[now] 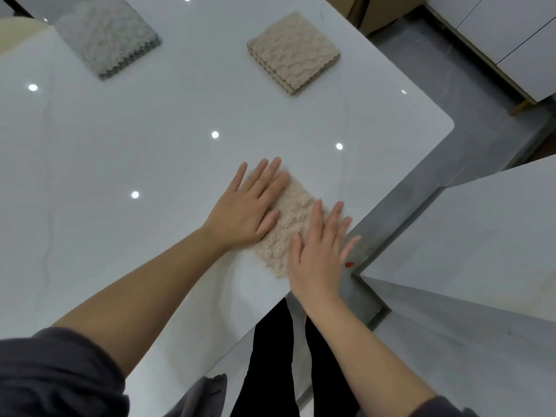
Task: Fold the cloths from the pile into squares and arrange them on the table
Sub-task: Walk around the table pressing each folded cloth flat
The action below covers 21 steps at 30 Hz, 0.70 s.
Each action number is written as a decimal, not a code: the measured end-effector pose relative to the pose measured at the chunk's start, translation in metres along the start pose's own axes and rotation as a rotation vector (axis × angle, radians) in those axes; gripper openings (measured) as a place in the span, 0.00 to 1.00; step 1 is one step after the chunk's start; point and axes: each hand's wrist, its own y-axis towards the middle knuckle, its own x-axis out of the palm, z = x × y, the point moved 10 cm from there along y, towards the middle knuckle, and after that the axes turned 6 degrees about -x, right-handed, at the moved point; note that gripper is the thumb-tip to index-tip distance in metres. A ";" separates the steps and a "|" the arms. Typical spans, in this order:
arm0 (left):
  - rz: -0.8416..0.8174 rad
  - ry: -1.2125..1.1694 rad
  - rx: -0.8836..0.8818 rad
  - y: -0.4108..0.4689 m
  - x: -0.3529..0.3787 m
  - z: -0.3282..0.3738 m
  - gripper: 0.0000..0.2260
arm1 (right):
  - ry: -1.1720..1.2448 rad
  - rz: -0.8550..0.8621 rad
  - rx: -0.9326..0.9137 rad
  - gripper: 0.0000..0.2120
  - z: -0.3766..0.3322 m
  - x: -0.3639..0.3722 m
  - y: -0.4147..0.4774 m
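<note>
Nearest, below the wrists, dark grey fabric (207, 392) is seen at the surface's near edge; whether it is a cloth from the pile or clothing cannot be told. Now to the action: the beige cloth (290, 219) is pinned flat on the white surface (135, 152), directly beneath both hands and close to the edge on the right-hand side. The left hand (245, 207) is laid flat on its far-left part, fingers straight and together, nothing gripped. The right hand (317, 254) is spread wide over the near-right part, fingers straight, the outer fingertips (356, 239) carried past the surface's edge. A fold is being pressed flat, by the look of it; how many folds are in cannot be told, so much being covered.

The cloth is judged light, soft and limp, with a thick nubbly pile likely to spring up unless pressed; little grip is offered by the glossy surface, so a slide under a push is to be expected. A corner, or the edge showing between the hands, is best pinched, with the other palm used as an anchor.

Beyond the fingertips, well apart, a folded beige cloth (294, 52) is set ahead of the right hand, and a folded grey cloth (105, 37) far ahead and left of the left hand.
</note>
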 end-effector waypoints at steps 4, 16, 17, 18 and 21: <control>0.119 -0.036 -0.207 -0.024 -0.017 0.011 0.28 | -0.037 -0.043 -0.244 0.30 -0.007 -0.025 0.025; 0.026 -0.042 -0.469 -0.044 0.021 0.021 0.28 | -0.333 -0.241 -0.749 0.28 -0.037 0.007 0.050; 0.020 -0.034 -0.465 -0.044 0.023 0.021 0.28 | -0.343 -0.256 -0.749 0.29 -0.037 0.008 0.049; 0.005 -0.021 -0.462 -0.045 0.025 0.020 0.28 | -0.354 -0.277 -0.746 0.29 -0.036 0.010 0.049; -0.047 0.008 -0.464 -0.046 0.031 0.015 0.29 | -0.366 -0.328 -0.729 0.30 -0.034 0.014 0.050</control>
